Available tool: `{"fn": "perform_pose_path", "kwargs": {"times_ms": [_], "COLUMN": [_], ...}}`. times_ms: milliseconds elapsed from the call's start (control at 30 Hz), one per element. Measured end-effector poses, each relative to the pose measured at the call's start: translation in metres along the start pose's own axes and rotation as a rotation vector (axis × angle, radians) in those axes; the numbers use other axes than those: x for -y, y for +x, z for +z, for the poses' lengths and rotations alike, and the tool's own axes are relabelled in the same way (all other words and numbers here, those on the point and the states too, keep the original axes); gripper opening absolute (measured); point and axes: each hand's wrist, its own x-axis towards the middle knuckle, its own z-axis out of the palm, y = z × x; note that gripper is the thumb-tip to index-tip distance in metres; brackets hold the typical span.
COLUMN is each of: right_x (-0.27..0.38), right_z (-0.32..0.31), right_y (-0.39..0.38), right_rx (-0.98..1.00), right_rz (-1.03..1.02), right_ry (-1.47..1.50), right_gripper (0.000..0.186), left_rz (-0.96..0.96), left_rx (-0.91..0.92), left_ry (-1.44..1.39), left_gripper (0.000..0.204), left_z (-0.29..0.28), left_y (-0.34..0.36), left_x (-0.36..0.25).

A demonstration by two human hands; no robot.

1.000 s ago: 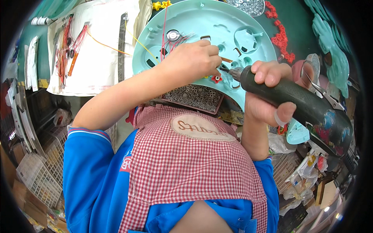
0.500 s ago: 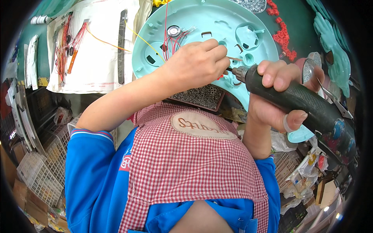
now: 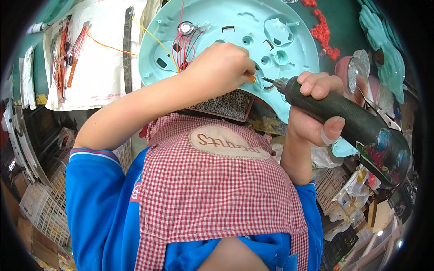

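**Driver tip meets the mint shell's near rim**

Biggest thing first: the mint-green plastic shell (image 3: 235, 31), a wide round moulded panel, fills the upper middle of the view, inner face up, with ribs, round bosses and slots showing. Its near rim curves down toward the person's checked apron (image 3: 217, 189). Left of the shell lies a white sheet (image 3: 99, 58) carrying loose red and orange wires, so that side is crowded. Right of the shell, red small parts are scattered and more mint mouldings are stacked at the edge; little free room there.

Next, the dark electric screwdriver (image 3: 343, 119) angles in from the shell's lower right, bit touching the shell near its rim. The right hand (image 3: 312, 113) is clenched around its barrel. The left hand (image 3: 221, 67) lies on the shell's near part, fingertips pinching a small orange piece (image 3: 252, 78) just beside the bit. Under the shell's near rim sits a tray of small metal screws (image 3: 226, 104). Red wires (image 3: 183, 45) and a small round speaker (image 3: 185, 28) lie on the shell above the left hand.
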Motion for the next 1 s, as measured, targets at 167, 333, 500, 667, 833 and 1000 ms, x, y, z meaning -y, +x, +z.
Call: {"fn": "perform_pose_path", "kwargs": {"times_ms": [167, 333, 500, 667, 833, 1000], "right_x": [0.007, -0.001, -0.007, -0.005, -0.017, -0.052], "right_z": [0.010, 0.013, 0.010, 0.010, 0.020, 0.042], "right_y": [-0.003, -0.008, -0.010, -0.002, 0.019, 0.015], "right_rx": [-0.058, -0.013, 0.071, 0.130, 0.045, 0.050], "right_rz": [0.079, 0.076, 0.094, 0.128, 0.104, 0.124], "right_ry": [-0.076, 0.025, 0.061, 0.030, 0.071, -0.013], "right_gripper": [0.094, 0.094, 0.092, 0.090, 0.080, 0.080], "left_rz": [0.101, 0.018, 0.018, 0.014, -0.101, -0.039], "left_rx": [-0.013, 0.010, 0.015, 0.002, 0.028, -0.043], "left_ry": [0.000, 0.019, 0.008, 0.048, 0.164, 0.068], "left_gripper": [0.011, 0.010, 0.010, 0.011, 0.014, 0.011], "left_z": [0.006, 0.008, 0.006, 0.001, -0.038, -0.037], "left_y": [0.010, 0.012, 0.012, 0.007, -0.020, -0.028], "left_x": [0.004, 0.002, 0.001, 0.003, 0.010, 0.016]}}
